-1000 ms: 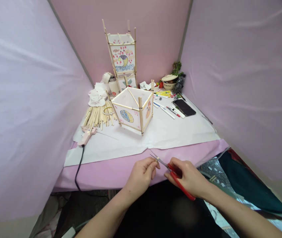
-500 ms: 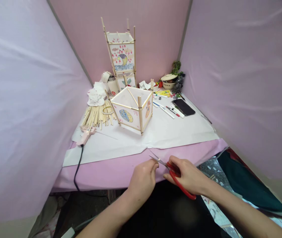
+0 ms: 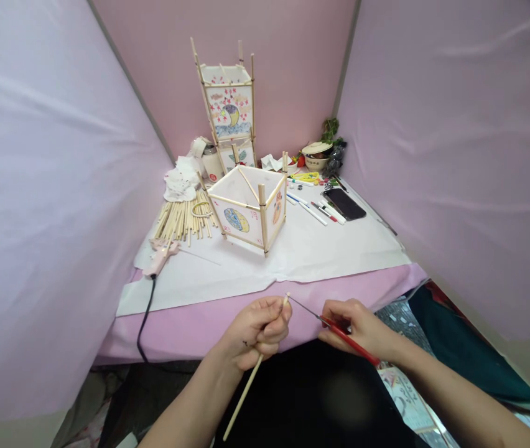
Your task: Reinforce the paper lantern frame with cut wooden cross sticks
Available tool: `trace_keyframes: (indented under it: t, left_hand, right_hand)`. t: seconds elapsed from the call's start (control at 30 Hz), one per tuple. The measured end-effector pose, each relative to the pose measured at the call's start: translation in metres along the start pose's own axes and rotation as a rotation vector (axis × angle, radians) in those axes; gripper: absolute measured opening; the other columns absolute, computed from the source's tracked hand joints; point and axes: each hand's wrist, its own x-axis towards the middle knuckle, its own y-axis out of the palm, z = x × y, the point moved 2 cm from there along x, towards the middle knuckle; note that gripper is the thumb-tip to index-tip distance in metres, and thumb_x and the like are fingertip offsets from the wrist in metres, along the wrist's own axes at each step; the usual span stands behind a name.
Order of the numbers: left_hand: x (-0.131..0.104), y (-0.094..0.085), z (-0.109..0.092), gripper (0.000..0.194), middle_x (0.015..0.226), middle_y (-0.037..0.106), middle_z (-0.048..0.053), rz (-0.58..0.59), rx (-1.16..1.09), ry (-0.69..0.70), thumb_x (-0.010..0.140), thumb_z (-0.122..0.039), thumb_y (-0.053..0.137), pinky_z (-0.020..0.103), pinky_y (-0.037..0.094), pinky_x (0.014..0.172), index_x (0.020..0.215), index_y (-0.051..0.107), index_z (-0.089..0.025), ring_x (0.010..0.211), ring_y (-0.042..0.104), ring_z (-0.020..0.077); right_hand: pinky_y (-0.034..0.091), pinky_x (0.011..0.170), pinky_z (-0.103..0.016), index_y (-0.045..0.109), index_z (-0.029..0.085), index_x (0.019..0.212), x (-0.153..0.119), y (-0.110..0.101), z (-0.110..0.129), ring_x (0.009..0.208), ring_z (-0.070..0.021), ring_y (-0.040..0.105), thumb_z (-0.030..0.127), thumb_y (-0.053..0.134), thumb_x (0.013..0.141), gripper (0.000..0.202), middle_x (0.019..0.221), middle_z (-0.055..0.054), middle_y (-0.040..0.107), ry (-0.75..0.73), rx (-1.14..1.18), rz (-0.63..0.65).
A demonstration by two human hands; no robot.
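My left hand [image 3: 260, 330] is closed round a thin wooden stick [image 3: 249, 392], with its short upper end poking out above the thumb and its long end slanting down over my lap. My right hand [image 3: 356, 326] grips red-handled scissors [image 3: 346, 339]. Their blades point left, and the tips meet the top of the stick just above my left fingers. Beyond my hands, on the white paper, stands a lantern [image 3: 246, 208] of wooden sticks and white panels with coloured drawings.
At the back rises a taller stick-and-panel lantern [image 3: 230, 109]. A bundle of sticks [image 3: 183, 218] and a pink glue gun [image 3: 161, 256] with a black cord lie on the left. Several pens [image 3: 314, 213], a phone [image 3: 345, 203] and a lidded bowl [image 3: 316, 158] are on the right.
My left hand has turned over, so the stick now shows along its length. The scissors have rotated, and their blades, apart before, now look nearly together at the stick's top.
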Motion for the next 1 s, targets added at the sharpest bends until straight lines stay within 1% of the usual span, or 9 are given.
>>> trace_keyframes:
  t: [0.17, 0.27, 0.33, 0.5, 0.57, 0.7, 0.8, 0.9, 1.0]
  left_hand:
    - [0.002, 0.0, -0.003, 0.026, 0.045, 0.02, -0.011, 0.023, 0.012, 0.001, 0.082, -0.038, 0.063, 0.014, 0.005, 0.034, 0.075, 0.051, -0.016, 0.041, 0.005, 0.0038]
    - [0.006, 0.003, -0.001, 0.028, 0.044, 0.026, -0.01, -0.011, 0.16, 0.053, 0.085, -0.042, 0.057, 0.016, 0.007, 0.035, 0.075, 0.052, -0.016, 0.038, 0.008, 0.0037]
    - [0.009, 0.006, 0.002, 0.027, 0.045, 0.034, -0.008, -0.094, 0.376, 0.12, 0.088, -0.04, 0.052, 0.018, 0.013, 0.036, 0.077, 0.055, -0.016, 0.037, 0.016, 0.0044]
    - [0.013, 0.008, 0.006, 0.023, 0.052, 0.043, -0.003, -0.443, 0.936, 0.428, 0.09, -0.029, 0.047, 0.02, 0.031, 0.052, 0.076, 0.059, -0.016, 0.05, 0.039, 0.0085]
    - [0.013, 0.007, 0.008, 0.024, 0.05, 0.042, -0.004, -0.41, 0.846, 0.389, 0.09, -0.031, 0.047, 0.02, 0.028, 0.048, 0.076, 0.058, -0.016, 0.046, 0.035, 0.0077]
    - [0.008, 0.004, 0.006, 0.028, 0.045, 0.032, -0.009, -0.13, 0.289, 0.137, 0.088, -0.04, 0.052, 0.018, 0.009, 0.036, 0.075, 0.052, -0.016, 0.038, 0.012, 0.0042]
    - [0.003, 0.002, 0.0, 0.027, 0.046, 0.026, -0.01, -0.02, 0.069, 0.034, 0.084, -0.039, 0.06, 0.016, 0.005, 0.035, 0.075, 0.051, -0.016, 0.04, 0.006, 0.0034]
    - [0.005, -0.001, -0.001, 0.027, 0.047, 0.026, -0.011, -0.034, 0.07, 0.027, 0.083, -0.039, 0.062, 0.016, 0.005, 0.035, 0.075, 0.05, -0.016, 0.04, 0.006, 0.0033]
    - [0.011, -0.004, 0.002, 0.028, 0.051, 0.04, -0.007, -0.186, 0.296, 0.144, 0.088, -0.042, 0.053, 0.017, 0.01, 0.036, 0.08, 0.053, -0.015, 0.038, 0.013, 0.0032]
  right_hand:
    - [0.026, 0.051, -0.023, 0.038, 0.02, 0.068, 0.001, -0.003, -0.005, 0.056, -0.0084, 0.029, 0.036, 0.063, 0.079, 0.032, 0.06, 0.007, 0.034, 0.003, 0.006, 0.005]
    - [0.028, 0.052, -0.023, 0.04, 0.02, 0.07, 0.003, -0.002, 0.001, 0.057, -0.0089, 0.03, 0.033, 0.062, 0.079, 0.027, 0.061, 0.006, 0.036, 0.023, -0.029, -0.038]
    - [0.029, 0.052, -0.023, 0.041, 0.02, 0.072, 0.005, 0.0, 0.008, 0.057, -0.0093, 0.033, 0.032, 0.061, 0.079, 0.025, 0.063, 0.006, 0.04, 0.035, -0.078, -0.067]
    - [0.03, 0.052, -0.023, 0.039, 0.021, 0.073, 0.01, 0.003, 0.017, 0.056, -0.0105, 0.039, 0.039, 0.061, 0.08, 0.029, 0.062, 0.005, 0.05, 0.1, -0.241, -0.122]
    - [0.03, 0.052, -0.023, 0.04, 0.021, 0.073, 0.009, 0.004, 0.017, 0.055, -0.0106, 0.039, 0.04, 0.059, 0.081, 0.028, 0.061, 0.005, 0.05, 0.107, -0.258, -0.115]
    - [0.027, 0.049, -0.022, 0.042, 0.02, 0.072, 0.006, 0.004, 0.018, 0.053, -0.0093, 0.034, 0.036, 0.053, 0.085, 0.023, 0.058, 0.006, 0.044, 0.068, -0.18, -0.053]
    - [0.025, 0.048, -0.022, 0.042, 0.02, 0.07, 0.005, 0.002, 0.018, 0.052, -0.0086, 0.029, 0.036, 0.053, 0.085, 0.024, 0.056, 0.006, 0.04, 0.022, -0.123, -0.03]
    - [0.025, 0.048, -0.022, 0.042, 0.02, 0.07, 0.007, 0.002, 0.012, 0.053, -0.0085, 0.029, 0.037, 0.054, 0.085, 0.026, 0.056, 0.006, 0.039, 0.02, -0.111, -0.029]
    - [0.026, 0.048, -0.022, 0.042, 0.02, 0.069, 0.01, 0.003, 0.004, 0.053, -0.0087, 0.03, 0.04, 0.055, 0.084, 0.029, 0.056, 0.006, 0.04, 0.05, -0.118, -0.063]
